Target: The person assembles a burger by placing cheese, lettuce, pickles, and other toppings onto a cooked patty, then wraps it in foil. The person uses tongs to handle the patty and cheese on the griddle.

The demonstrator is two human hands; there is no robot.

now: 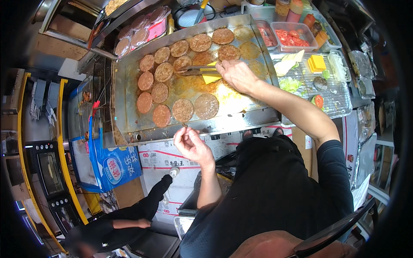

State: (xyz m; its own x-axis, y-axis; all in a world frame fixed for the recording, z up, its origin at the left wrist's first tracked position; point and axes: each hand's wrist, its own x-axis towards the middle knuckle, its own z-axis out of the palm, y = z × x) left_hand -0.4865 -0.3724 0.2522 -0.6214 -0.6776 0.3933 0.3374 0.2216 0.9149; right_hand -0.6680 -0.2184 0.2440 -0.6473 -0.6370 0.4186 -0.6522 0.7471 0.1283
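My right hand [237, 75] reaches over the flat-top griddle [127, 124] and grips a pair of metal tongs [193, 68]. A yellow cheese slice [211, 78] sits at the tongs, close to my fingers; whether the tongs clamp it I cannot tell. Round meat patties [164, 72] lie in rows on the griddle, browned on top. The tong tips point left, beside a patty [182, 63]. My left hand [195, 146], loosely curled with no object visible in it, hovers at the griddle's front edge, below two larger patties [206, 106].
Right of the griddle, a wire rack [334, 100] carries stacked cheese slices [317, 63], lettuce [289, 84] and tomato [318, 101]. Behind it stand a tub of sliced tomatoes [293, 38] and sauce bottles [309, 21]. Wrapped patties [138, 35] lie back left. A co-worker [129, 216] stands lower left.
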